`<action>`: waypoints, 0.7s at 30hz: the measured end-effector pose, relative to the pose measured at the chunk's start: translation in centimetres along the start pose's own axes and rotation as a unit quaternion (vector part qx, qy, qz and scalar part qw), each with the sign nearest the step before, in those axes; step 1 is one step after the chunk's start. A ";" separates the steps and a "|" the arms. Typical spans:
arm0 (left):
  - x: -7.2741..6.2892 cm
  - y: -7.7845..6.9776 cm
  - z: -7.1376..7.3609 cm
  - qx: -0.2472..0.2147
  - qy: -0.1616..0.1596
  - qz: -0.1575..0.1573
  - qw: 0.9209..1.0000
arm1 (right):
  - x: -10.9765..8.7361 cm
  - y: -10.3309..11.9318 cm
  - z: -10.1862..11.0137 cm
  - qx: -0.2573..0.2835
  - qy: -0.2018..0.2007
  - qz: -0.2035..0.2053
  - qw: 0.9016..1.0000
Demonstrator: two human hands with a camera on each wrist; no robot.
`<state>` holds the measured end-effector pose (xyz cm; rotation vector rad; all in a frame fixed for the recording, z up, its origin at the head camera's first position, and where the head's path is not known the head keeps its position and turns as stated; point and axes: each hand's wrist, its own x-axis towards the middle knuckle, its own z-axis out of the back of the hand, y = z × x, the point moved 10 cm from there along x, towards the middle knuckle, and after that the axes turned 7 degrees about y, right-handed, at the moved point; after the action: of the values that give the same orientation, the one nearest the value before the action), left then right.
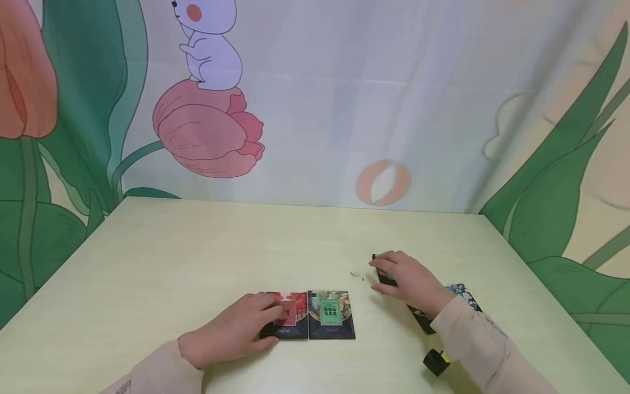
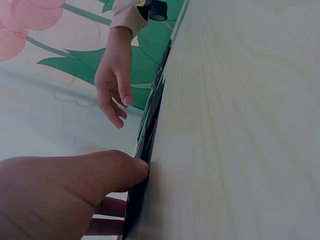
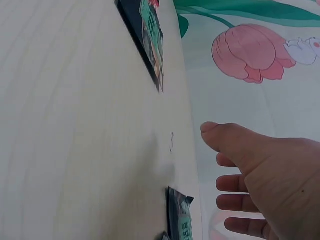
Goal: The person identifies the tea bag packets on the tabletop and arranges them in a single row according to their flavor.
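Note:
On the pale table two flat, dark-based sachets lie side by side: one with a red picture [image 1: 297, 323] and one with a green label [image 1: 337, 331]. My left hand [image 1: 241, 328] grips the left part of the red sachet, fingers over its top and thumb at the near edge. The left wrist view shows that thumb [image 2: 120, 172] against the dark edge. My right hand [image 1: 413, 282] hovers with loosely bent fingers over dark packets at the right, holding nothing. One packet [image 1: 385, 278] shows beneath its fingers; in the right wrist view a packet [image 3: 181, 217] bears a green label.
A few tiny dark crumbs [image 1: 356, 275] lie between the sachets and the right-hand packets. A blue-and-white patterned packet [image 1: 464, 293] is partly hidden behind the right wrist. A black wrist camera [image 1: 436, 362] hangs beside the right sleeve. A printed curtain [image 1: 315, 109] rises behind the table [image 1: 221, 246].

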<state>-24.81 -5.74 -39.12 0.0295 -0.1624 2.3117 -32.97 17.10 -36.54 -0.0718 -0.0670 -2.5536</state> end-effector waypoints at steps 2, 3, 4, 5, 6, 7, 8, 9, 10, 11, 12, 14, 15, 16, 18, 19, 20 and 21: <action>0.0 0.0 0.0 0.000 0.001 -0.001 1.000 | 0.1 -0.7 -0.2 0.001 0.003 -0.006 1.000; 0.0 0.0 0.0 -0.001 0.002 0.000 1.000 | 0.1 -1.1 -0.2 0.001 0.006 -0.009 1.000; 0.0 0.0 0.0 -0.001 0.003 0.000 1.000 | 0.2 -1.5 -0.3 0.002 0.010 -0.013 1.000; 0.0 0.0 0.0 -0.002 0.003 0.001 1.000 | 0.2 -1.9 -0.5 0.003 0.016 -0.017 1.000; 0.0 0.0 0.0 -0.003 0.004 0.001 1.000 | 0.2 -2.3 -0.6 0.004 0.021 -0.021 1.000; 0.0 0.0 0.0 -0.004 0.005 0.002 1.000 | 0.2 -2.6 -0.7 0.006 0.027 -0.025 0.999; 0.0 0.0 0.0 -0.005 0.005 0.002 1.000 | 0.2 -2.9 -0.9 0.007 0.034 -0.029 0.999; 0.0 0.0 0.0 -0.005 0.005 0.002 1.000 | 0.2 -3.2 -1.0 0.010 0.040 -0.033 0.999; 0.0 0.0 0.0 -0.004 0.005 0.002 1.000 | 0.2 -3.5 -1.1 0.012 0.046 -0.036 0.998; 0.0 0.0 0.0 -0.004 0.004 0.002 1.000 | 0.2 -3.7 -1.2 0.016 0.051 -0.038 0.998; 0.0 0.0 0.0 -0.005 0.004 0.001 1.000 | 0.1 -3.9 -1.3 0.019 0.056 -0.041 0.997; 0.0 0.1 -0.1 -0.005 0.003 0.001 1.000 | 0.1 -4.3 -1.6 0.023 0.067 -0.045 0.996; 0.0 0.1 -0.1 -0.006 0.004 0.002 1.000 | 0.2 -4.5 -1.8 0.025 0.072 -0.046 0.996; 0.0 0.1 -0.1 -0.007 0.004 0.001 1.000 | 0.2 -4.6 -1.9 0.027 0.077 -0.048 0.996; 0.0 0.2 -0.2 -0.010 0.008 0.004 1.000 | 0.2 -4.9 -2.2 0.032 0.086 -0.052 0.994; 0.0 0.3 -0.3 -0.010 0.009 0.005 1.000 | 0.2 -5.0 -2.4 0.034 0.091 -0.054 0.994; 0.0 0.3 -0.4 -0.012 0.013 0.008 1.000 | 0.3 -5.1 -2.5 0.038 0.095 -0.057 0.993; 0.0 0.4 -0.4 -0.013 0.015 0.010 1.000 | 0.3 -5.2 -2.7 0.041 0.100 -0.060 0.992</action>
<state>-25.07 -5.94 -39.58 -0.0207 -0.1778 2.3286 -36.18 21.08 -39.35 0.2248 -0.1012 -2.6603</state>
